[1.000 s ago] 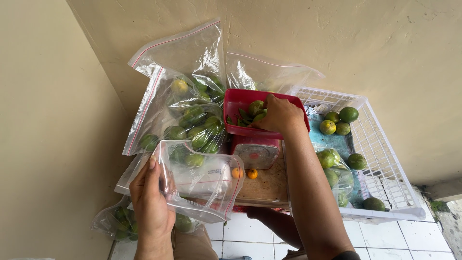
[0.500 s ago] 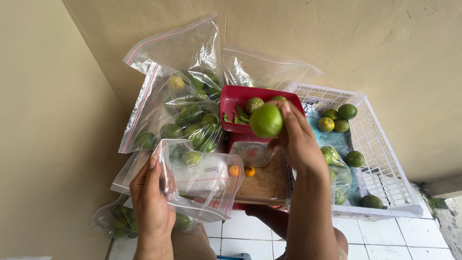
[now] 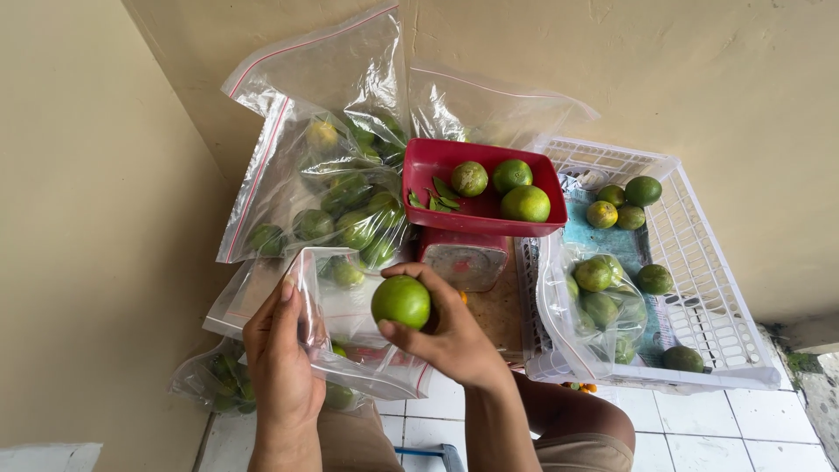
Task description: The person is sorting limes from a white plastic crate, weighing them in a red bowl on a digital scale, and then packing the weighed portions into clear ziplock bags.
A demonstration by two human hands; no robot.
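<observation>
White tiled floor [image 3: 752,428] under white crate [image 3: 699,288], filled zip bags [image 3: 323,210].

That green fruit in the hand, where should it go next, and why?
Probably straight down into the clear zip bag. The right hand holds the green fruit right at the bag's mouth, and the left hand grips the bag's edge, keeping it open. The bag looks nearly empty.

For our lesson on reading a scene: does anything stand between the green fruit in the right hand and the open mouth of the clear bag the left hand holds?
Nothing visible does. The right hand holds the green fruit right at the mouth of the clear zip bag, which the left hand holds open by its near edge.
</observation>
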